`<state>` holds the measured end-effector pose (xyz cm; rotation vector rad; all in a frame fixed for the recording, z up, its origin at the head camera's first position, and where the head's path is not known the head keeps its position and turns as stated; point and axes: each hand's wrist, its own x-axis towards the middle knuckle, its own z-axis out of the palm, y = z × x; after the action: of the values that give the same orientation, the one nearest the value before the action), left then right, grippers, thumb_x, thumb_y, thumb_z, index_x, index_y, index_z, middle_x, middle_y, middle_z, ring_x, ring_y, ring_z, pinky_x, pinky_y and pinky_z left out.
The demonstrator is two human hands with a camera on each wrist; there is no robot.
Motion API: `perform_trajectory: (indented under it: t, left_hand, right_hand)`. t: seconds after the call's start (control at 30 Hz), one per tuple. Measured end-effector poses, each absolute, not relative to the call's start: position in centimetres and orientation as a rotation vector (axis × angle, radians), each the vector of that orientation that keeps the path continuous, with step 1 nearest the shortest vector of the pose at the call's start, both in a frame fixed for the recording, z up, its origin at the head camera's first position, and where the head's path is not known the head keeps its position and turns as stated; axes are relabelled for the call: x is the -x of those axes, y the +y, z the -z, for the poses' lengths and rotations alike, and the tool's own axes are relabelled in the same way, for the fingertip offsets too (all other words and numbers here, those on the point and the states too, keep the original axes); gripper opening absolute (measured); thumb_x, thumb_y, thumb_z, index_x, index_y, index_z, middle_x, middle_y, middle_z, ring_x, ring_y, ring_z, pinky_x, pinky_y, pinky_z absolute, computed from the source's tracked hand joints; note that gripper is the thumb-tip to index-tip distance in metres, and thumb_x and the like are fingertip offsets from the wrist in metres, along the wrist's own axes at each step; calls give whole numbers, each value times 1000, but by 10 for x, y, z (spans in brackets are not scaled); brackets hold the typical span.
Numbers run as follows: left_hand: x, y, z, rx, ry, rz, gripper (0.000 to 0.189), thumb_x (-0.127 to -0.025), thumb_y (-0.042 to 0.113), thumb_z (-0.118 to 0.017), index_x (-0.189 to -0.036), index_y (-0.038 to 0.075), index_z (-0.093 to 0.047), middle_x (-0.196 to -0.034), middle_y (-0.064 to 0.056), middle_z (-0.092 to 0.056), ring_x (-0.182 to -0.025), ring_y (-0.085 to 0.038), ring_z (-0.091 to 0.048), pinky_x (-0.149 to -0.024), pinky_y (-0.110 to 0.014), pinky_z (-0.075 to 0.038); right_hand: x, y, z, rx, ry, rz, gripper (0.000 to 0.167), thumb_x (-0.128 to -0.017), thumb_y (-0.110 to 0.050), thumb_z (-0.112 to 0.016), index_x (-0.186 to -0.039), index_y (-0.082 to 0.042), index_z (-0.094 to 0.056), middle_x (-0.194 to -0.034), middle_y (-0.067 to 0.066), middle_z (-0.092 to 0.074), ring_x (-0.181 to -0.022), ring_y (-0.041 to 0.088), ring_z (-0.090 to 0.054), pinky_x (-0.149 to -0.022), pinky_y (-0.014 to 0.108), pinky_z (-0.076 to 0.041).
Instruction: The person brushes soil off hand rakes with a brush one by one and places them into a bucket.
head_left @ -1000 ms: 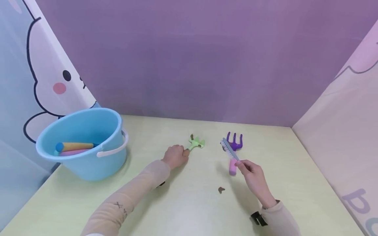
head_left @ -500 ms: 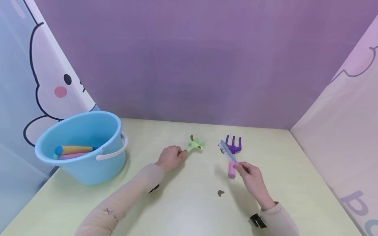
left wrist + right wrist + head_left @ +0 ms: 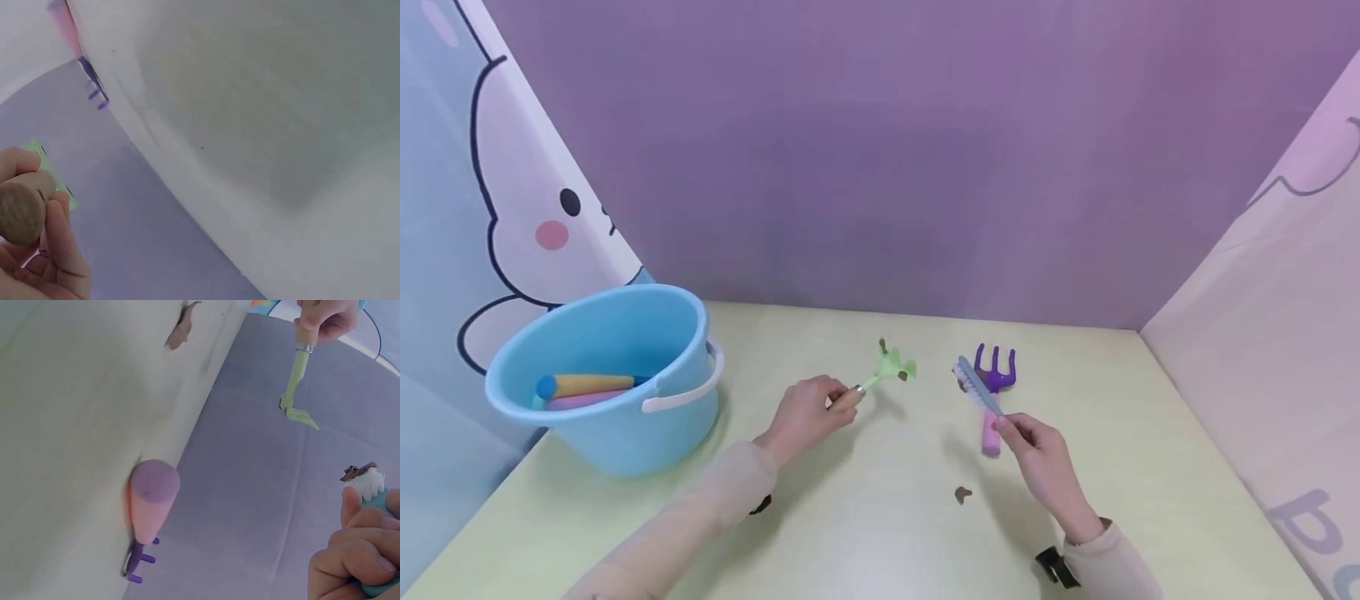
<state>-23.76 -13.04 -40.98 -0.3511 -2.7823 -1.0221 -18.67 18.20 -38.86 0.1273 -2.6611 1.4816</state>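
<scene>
My left hand grips the wooden handle of a small green garden rake, lifted off the table, its shadow below. Brown bits cling to the rake's head. In my right hand a blue brush with white bristles is pinched by its handle. The right wrist view shows a brown clump on the bristle tips. Under the brush lies a purple hand fork with a pink handle, partly covered by it. The left wrist view shows the rake's handle end between thumb and fingers.
At the left stands a light-blue bucket with a white handle. Inside it lie a yellow-handled tool and a pink item. A brown scrap lies on the table in front. A purple backdrop closes off the rear.
My left hand has drawn back toward the left and nearer me, raising the green rake from the table. My right hand with the brush has hardly moved.
</scene>
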Motion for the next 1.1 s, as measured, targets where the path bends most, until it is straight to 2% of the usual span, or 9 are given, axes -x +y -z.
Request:
perform_trajectory:
  t: [0.3,0.5,0.67,0.77,0.9,1.03,1.1]
  left_hand:
    - [210,-126,403,412,-2759,950,17,-74,24,-71,-90,20,-71,-76,13,-59,-59,-3,-48,-52,-19,-40]
    - [198,-122,397,479,-2787,873,14,-74,23,-70,-88,21,-71,-75,13,-57,-57,-2,-46,-50,-18,-39]
    - [194,-119,391,569,-2789,753,2,-74,21,-68,-76,22,-68,-69,14,-52,-55,-1,-43,-51,-17,-37]
    - [191,-118,387,616,-2797,698,11,-75,19,-68,-67,22,-61,-64,14,-49,-54,-2,-41,-52,-18,-35]
    - [187,-117,383,661,-2788,615,22,-74,17,-68,-59,21,-52,-58,12,-42,-51,-3,-36,-49,-18,-32]
    - [185,-116,380,686,-2761,563,32,-73,16,-68,-53,20,-44,-53,11,-33,-48,-3,-29,-45,-17,-25]
    - [185,-115,378,701,-2756,558,35,-74,14,-66,-52,20,-40,-52,10,-29,-48,-4,-25,-44,-17,-21]
  right_hand:
    - [179,171,379,-183,-2647,-1467,28,-93,-26,-52,-101,-3,-64,-63,-2,-42,-51,6,-34,-47,22,-33]
    - [178,166,380,-231,-2640,-1352,23,-92,-24,-54,-95,-5,-65,-60,-2,-43,-49,6,-35,-45,21,-33]
    - [180,162,379,-288,-2623,-1217,19,-92,-23,-54,-90,-7,-64,-61,-1,-52,-51,6,-44,-45,22,-35]
    - [181,158,380,-322,-2613,-1084,16,-91,-21,-56,-90,-7,-64,-59,-3,-52,-48,5,-44,-44,22,-34]
    - [183,150,385,-420,-2551,-803,13,-86,-17,-61,-88,-5,-65,-54,-5,-44,-43,3,-31,-41,20,-28]
    - [186,140,390,-538,-2418,-464,15,-80,-18,-64,-85,-3,-65,-57,-1,-52,-41,2,-26,-37,17,-22]
    - [188,136,391,-602,-2332,-307,19,-80,-20,-62,-83,-2,-64,-59,1,-54,-40,2,-23,-35,16,-20]
